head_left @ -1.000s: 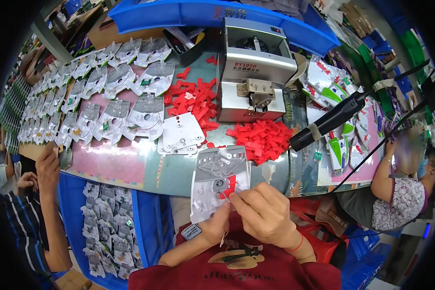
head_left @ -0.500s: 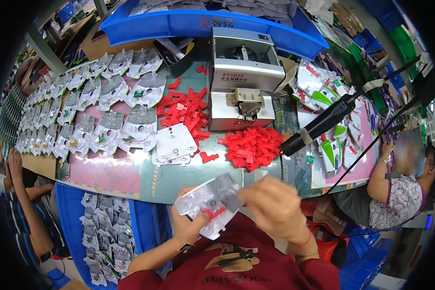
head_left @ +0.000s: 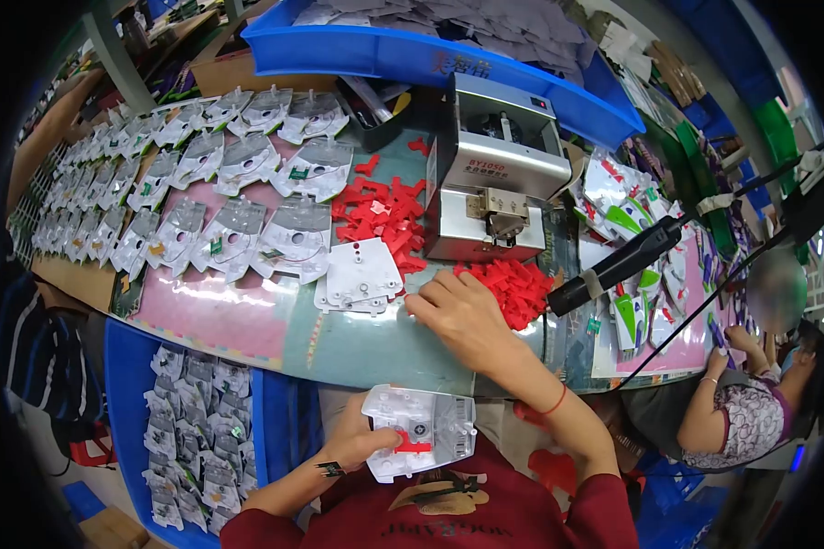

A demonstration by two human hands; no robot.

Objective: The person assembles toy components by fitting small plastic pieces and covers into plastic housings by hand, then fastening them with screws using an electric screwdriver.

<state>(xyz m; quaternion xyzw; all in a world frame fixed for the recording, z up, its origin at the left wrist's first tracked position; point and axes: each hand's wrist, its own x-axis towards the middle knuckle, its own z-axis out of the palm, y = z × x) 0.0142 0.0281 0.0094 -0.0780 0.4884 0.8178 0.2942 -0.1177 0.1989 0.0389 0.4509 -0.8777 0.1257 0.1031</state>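
Green mat [head_left: 375, 346], left fingers [head_left: 384, 440] gripping white housing [head_left: 395, 408] (red piece [head_left: 417, 447] on it), right fingers [head_left: 432, 296] near red parts [head_left: 523, 295], grip unclear

A maroon short-sleeved shirt [head_left: 375, 523] with tan print [head_left: 438, 500] and dark lettering [head_left: 449, 532], red cord [head_left: 556, 400] on right wrist, dark band [head_left: 330, 469] on left.

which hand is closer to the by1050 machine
Right: the right hand is over the table just in front of the BY1050 machine. The left hand is farther away, near the person's body, holding a white plastic housing.
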